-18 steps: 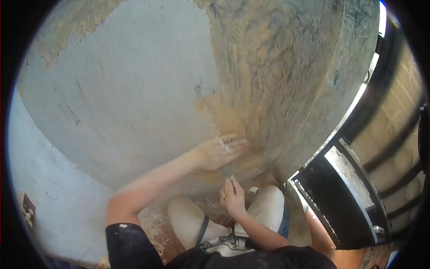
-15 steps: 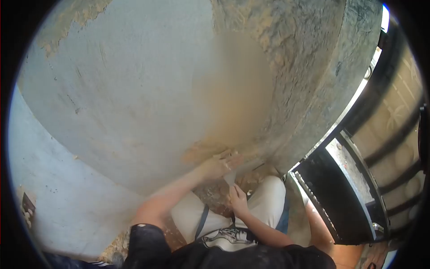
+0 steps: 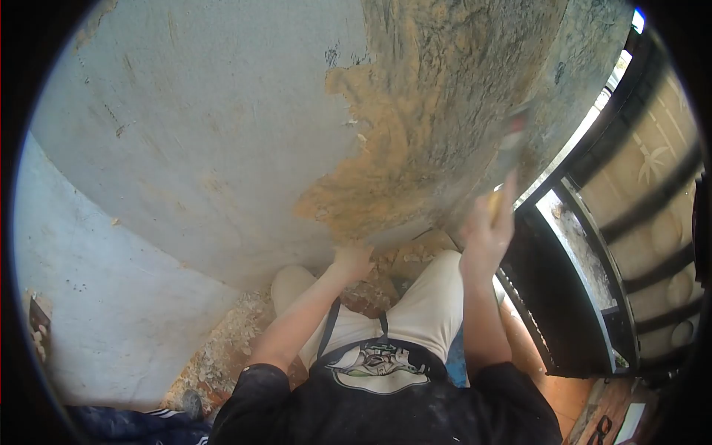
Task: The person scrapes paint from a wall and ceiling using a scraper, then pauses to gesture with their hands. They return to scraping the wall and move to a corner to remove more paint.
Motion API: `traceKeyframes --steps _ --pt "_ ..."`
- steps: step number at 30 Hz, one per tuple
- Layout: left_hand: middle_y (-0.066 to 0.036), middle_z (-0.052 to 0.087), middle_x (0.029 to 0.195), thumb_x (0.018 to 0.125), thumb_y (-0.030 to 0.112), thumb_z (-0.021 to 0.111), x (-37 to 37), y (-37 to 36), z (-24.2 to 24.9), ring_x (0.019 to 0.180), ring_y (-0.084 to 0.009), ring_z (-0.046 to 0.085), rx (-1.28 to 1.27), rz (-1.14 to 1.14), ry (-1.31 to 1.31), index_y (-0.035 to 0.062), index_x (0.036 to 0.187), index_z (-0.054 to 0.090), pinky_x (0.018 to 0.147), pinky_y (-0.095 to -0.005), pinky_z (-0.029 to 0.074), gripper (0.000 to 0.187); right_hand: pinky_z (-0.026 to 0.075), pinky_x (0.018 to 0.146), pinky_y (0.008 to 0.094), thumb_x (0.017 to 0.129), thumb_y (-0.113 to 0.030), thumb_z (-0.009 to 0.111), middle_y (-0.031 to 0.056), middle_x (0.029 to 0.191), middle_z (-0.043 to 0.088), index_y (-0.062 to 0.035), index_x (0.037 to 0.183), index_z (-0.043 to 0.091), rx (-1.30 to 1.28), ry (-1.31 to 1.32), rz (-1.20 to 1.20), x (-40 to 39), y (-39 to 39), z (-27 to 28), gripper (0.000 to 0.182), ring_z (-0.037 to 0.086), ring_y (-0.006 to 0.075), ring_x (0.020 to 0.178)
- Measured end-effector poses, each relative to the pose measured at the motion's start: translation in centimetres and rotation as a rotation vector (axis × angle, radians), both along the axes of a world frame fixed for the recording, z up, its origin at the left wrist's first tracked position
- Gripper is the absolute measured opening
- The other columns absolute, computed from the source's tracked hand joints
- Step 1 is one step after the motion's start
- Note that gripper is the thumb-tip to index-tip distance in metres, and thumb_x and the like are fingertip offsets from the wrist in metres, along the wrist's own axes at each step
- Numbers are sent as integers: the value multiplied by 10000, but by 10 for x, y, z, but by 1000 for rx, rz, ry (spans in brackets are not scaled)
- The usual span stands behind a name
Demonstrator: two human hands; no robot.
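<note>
In the head view a wall (image 3: 222, 133) with grey-white paint fills the space ahead, with a stripped patch (image 3: 386, 170) of tan and dark rough surface on its right part. My right hand (image 3: 486, 241) is raised before the right side of that patch, closed on the yellowish handle of a scraper (image 3: 512, 137). Its blade points up and is smeared by motion, with a reddish spot near the top. Low at the lower edge of the tan patch is my left hand (image 3: 352, 261), close to the wall; its fingers are blurred.
Flakes of debris (image 3: 222, 348) litter the floor between my legs and to the left. A black metal gate (image 3: 564, 289) with bars stands at the right. Dark blue cloth with white stripes (image 3: 141, 423) lies at the lower left.
My right hand has swung up and right with the scraper, from low between my knees to the wall's right side. My left hand has dropped slightly, away from the scraper.
</note>
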State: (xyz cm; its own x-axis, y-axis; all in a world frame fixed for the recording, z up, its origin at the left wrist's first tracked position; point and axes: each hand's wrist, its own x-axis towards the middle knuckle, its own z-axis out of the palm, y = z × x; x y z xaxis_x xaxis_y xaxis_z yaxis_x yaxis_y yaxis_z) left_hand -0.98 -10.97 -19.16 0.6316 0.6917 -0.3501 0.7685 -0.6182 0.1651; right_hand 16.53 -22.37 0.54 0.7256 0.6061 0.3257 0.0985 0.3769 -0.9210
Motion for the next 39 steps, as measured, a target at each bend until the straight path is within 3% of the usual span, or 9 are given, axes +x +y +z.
traceKeyframes --steps 7,11,15,18,20,24,28,33,39 --pt "-206 425 1426 875 371 547 -6 -9 -19 1320 -377 405 167 -78 -206 98 1341 500 1017 -636 313 542 456 622 312 902 1 549 112 911 544 -90 1461 389 412 -885 -359 -42 73 6 590 522 191 731" --pt "-207 522 1319 879 346 534 -32 0 13 1238 -367 484 199 64 -234 74 1287 532 996 -558 379 491 494 621 464 821 -41 546 190 1021 564 -332 1468 354 -460 -995 147 -67 42 -188 735 596 389 724" --pt "-229 652 1038 901 294 486 -63 5 42 1047 -377 597 179 145 -268 45 1022 653 871 -517 460 323 507 773 522 836 -145 541 249 1156 601 -233 1484 317 -1041 -707 360 -61 -44 -280 691 627 424 941" --pt "-240 663 914 895 277 484 -63 7 69 907 -406 633 75 191 -359 36 928 649 781 -505 491 295 513 766 508 827 -141 526 235 991 665 -130 1421 424 -1152 -865 487 -42 -19 -237 602 652 414 857" --pt "-225 667 868 895 295 500 -59 16 62 872 -412 635 96 213 -386 47 932 655 762 -507 494 294 510 798 500 814 -121 519 239 953 669 -102 1352 503 -770 -956 408 -21 2 -182 539 641 431 894" --pt "-215 663 807 889 318 531 -55 35 13 809 -434 633 136 238 -455 59 912 656 715 -504 503 288 526 775 424 831 -22 566 227 1008 659 -95 1342 516 -234 -917 303 -16 -5 52 518 653 392 868" --pt "-223 656 799 889 303 545 -36 15 32 786 -420 636 121 263 -505 53 898 648 679 -504 495 270 536 691 406 823 47 551 184 1004 656 -154 1432 432 190 -871 -75 -51 12 64 652 653 353 717" --pt "-170 584 629 895 194 577 -29 0 52 627 -339 603 179 495 -1002 33 890 622 608 -422 480 167 506 526 456 810 -100 584 212 957 617 -287 1495 303 -582 -1167 215 -66 4 -158 764 626 339 587" --pt "-133 610 742 866 126 609 -33 -24 -5 706 -317 605 271 415 -1118 31 912 615 659 -375 483 106 510 695 476 890 -206 532 260 831 650 -155 1474 336 -1134 -787 559 -54 -64 -254 618 648 404 776"
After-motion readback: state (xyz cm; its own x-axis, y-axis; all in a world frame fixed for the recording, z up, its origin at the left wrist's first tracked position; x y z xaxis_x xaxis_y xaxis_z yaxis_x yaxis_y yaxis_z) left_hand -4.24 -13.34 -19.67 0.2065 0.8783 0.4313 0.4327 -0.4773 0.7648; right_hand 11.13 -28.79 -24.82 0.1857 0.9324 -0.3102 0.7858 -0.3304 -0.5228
